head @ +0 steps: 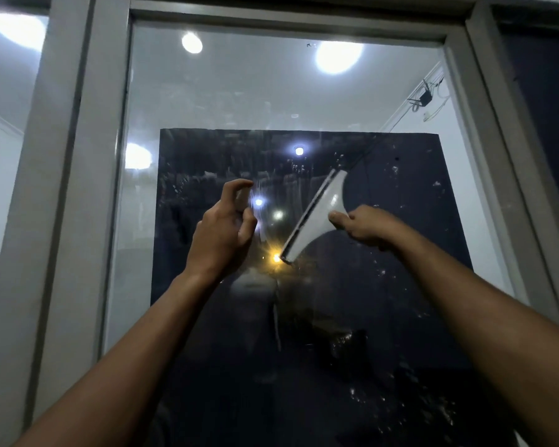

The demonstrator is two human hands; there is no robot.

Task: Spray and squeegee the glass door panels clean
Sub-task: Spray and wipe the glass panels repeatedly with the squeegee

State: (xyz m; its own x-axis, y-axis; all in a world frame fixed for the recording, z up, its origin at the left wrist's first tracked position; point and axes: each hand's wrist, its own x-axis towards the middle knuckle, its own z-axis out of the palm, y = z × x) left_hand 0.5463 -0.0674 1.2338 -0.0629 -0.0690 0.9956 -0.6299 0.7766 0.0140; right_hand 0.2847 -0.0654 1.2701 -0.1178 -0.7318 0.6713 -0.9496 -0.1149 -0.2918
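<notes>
Head view, near field: we see both bare forearms raised toward the glass door panel [207, 101]. Our left hand [221, 229] has its fingers curled as if round a small bottle, index finger hooked over the top; something pale shows between finger and thumb, but we cannot tell for certain that it is a spray bottle. Our right hand [367, 225] grips the handle of the white squeegee [320, 214], thumb on top, fingers wrapped beneath.

Next out: the squeegee blade lies tilted, upper end to the right, lower end down-left near an orange light reflection. It appears to touch or sit just against the glass; contact is not certain.

Farther: droplets and smears speckle the dark area of the panel, thickest to the right and lower right. The grey door frame [78, 156] bounds the pane.

Judgement: the step in hand is squeegeeing a wetted patch. To do it well, we should seat the whole rubber edge flat, keep even pressure, pull in one straight overlapping stroke, and keep the left hand out of the blade's path.
</notes>
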